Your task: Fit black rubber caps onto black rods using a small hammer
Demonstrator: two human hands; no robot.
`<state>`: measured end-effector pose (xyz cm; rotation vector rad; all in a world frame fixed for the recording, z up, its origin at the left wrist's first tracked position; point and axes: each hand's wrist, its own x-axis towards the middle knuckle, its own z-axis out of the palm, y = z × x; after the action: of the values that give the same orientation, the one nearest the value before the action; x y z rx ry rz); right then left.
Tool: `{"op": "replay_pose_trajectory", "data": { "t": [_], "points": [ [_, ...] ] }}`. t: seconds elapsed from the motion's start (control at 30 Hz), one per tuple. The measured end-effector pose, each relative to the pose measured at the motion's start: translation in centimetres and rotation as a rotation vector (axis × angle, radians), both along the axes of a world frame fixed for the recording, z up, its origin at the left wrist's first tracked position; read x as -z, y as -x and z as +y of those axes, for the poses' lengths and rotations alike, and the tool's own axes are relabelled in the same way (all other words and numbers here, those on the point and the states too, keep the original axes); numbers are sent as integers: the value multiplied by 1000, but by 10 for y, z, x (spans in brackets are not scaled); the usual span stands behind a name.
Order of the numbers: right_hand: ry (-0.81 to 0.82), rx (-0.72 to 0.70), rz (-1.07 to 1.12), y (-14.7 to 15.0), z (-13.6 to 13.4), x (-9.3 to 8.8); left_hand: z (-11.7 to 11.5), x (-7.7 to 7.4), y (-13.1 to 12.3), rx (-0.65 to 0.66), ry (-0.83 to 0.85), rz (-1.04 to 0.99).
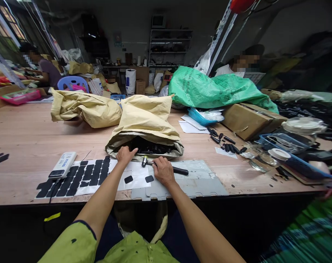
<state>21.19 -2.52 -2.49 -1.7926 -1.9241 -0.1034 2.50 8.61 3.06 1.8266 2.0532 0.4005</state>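
Note:
My left hand (125, 154) reaches to the mouth of a tan paper sack (145, 124) that lies open toward me, with dark black parts (152, 148) showing inside; its fingers are curled at the opening and what they hold, if anything, is hidden. My right hand (163, 170) rests closed around the black handle of a small mallet (166, 167) lying on a grey plastic sheet (193, 182). Two black oval pads (138, 179) sit on a white backing sheet (135, 175) between my hands. To the left lies a sheet of black adhesive pads (78, 177).
A white power bank (62, 165) lies on the pad sheet. Loose black parts (226, 144), a cardboard box (251, 118), a green bag (210, 87) and plastic containers (289, 140) crowd the right side. A second tan sack (80, 106) lies behind. Two people sit at the far side.

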Motion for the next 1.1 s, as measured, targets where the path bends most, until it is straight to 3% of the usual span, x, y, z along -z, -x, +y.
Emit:
{"op": "replay_pose_trajectory", "data": {
  "t": [0.17,0.27,0.43,0.53,0.6,0.7,1.1],
  "points": [
    [7,1,5,0,0,0,5,4,3,1,62,-12],
    [12,1,8,0,-1,-1,-6,2,14,67,-30,-108],
    [6,3,-4,0,-1,-1,-53,7,36,329,-210,-371],
    [5,11,-14,0,-1,0,-85,17,45,538,-188,-361],
    [3,13,-16,0,0,0,-100,23,47,594,-197,-310],
    [-4,6,-14,0,-1,1,-110,29,48,593,-214,-273],
    [-7,-109,44,-4,-14,-11,-107,33,47,543,-169,-304]
  ]
}}
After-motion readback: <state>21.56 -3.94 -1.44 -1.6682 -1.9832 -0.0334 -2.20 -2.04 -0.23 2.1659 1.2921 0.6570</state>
